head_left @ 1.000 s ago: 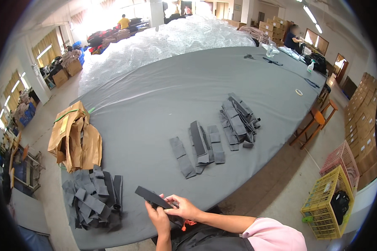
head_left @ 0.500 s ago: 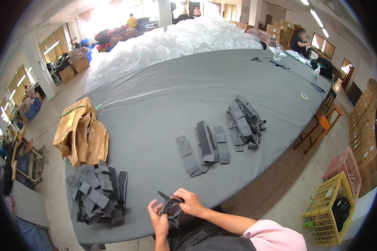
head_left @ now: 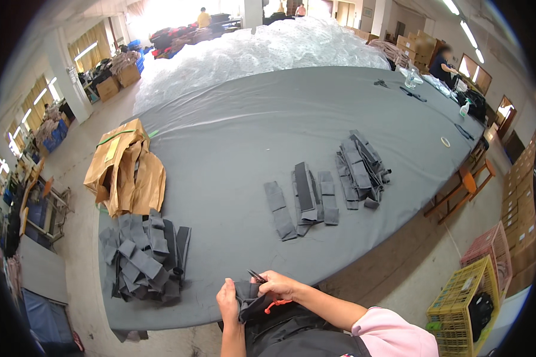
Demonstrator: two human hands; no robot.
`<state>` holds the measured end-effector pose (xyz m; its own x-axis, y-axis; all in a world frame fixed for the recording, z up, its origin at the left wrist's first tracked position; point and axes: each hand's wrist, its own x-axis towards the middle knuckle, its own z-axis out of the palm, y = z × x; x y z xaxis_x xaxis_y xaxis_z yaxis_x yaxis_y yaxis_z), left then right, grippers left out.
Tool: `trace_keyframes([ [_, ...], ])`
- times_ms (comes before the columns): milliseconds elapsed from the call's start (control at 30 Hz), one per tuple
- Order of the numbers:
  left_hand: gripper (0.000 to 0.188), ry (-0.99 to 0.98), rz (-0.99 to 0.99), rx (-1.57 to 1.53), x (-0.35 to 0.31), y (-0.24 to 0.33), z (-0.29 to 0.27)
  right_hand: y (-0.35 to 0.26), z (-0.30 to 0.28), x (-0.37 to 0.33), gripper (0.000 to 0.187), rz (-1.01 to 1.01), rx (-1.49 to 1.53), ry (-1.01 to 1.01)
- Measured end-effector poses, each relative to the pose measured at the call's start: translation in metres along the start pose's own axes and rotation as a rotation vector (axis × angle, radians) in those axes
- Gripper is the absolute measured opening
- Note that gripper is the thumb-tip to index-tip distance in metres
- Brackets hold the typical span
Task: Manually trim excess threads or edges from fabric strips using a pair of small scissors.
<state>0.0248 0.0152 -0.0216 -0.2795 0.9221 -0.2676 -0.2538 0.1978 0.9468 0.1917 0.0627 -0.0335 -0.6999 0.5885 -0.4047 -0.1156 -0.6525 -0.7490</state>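
At the near edge of the table, my left hand (head_left: 228, 300) pinches a folded dark grey fabric piece (head_left: 245, 294). Close beside it, my right hand (head_left: 279, 285) is closed round small dark thread snips (head_left: 256, 276), whose pointed end sticks out toward the left hand. An orange-red cord (head_left: 276, 305) hangs below the right hand. Part of the fabric is hidden by my fingers. To the left lies a loose heap of grey fabric strips (head_left: 140, 262). Ahead and to the right are several flat strips (head_left: 280, 211) and a thicker pile of strips (head_left: 360, 169).
A grey cloth covers the big table (head_left: 232, 149). An open brown paper bag (head_left: 128, 172) stands at its left edge. A tape ring (head_left: 445, 142) and a spray bottle (head_left: 464, 109) are on the right. Beyond the right edge are a wooden stool (head_left: 467, 183) and a yellow crate (head_left: 461, 303).
My hands have come closer together over the fabric, which now hangs lower and more folded. The orange-red cord has come into sight. The whole view has shifted slightly.
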Motion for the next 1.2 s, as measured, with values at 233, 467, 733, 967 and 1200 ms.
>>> trace_keyframes([
  [233,0.045,-0.12,0.098,0.349,0.009,0.017,0.002,-0.04,0.046,-0.031,0.033,-0.778,-0.835,0.514],
  [467,0.053,-0.159,-0.185,0.117,-0.007,0.027,0.005,-0.041,0.051,-0.017,0.008,-0.432,-0.237,0.393],
  [733,0.055,-0.081,-0.237,0.107,-0.022,0.023,-0.01,-0.033,0.047,-0.045,0.03,-0.694,-1.228,0.396],
  [967,0.054,-0.09,-0.182,0.127,-0.023,0.026,-0.004,-0.039,0.055,-0.049,0.032,-0.759,-1.413,0.338],
  [1200,0.054,-0.088,-0.155,0.169,-0.024,0.016,-0.005,-0.026,0.053,-0.044,0.033,-0.895,-1.402,0.386],
])
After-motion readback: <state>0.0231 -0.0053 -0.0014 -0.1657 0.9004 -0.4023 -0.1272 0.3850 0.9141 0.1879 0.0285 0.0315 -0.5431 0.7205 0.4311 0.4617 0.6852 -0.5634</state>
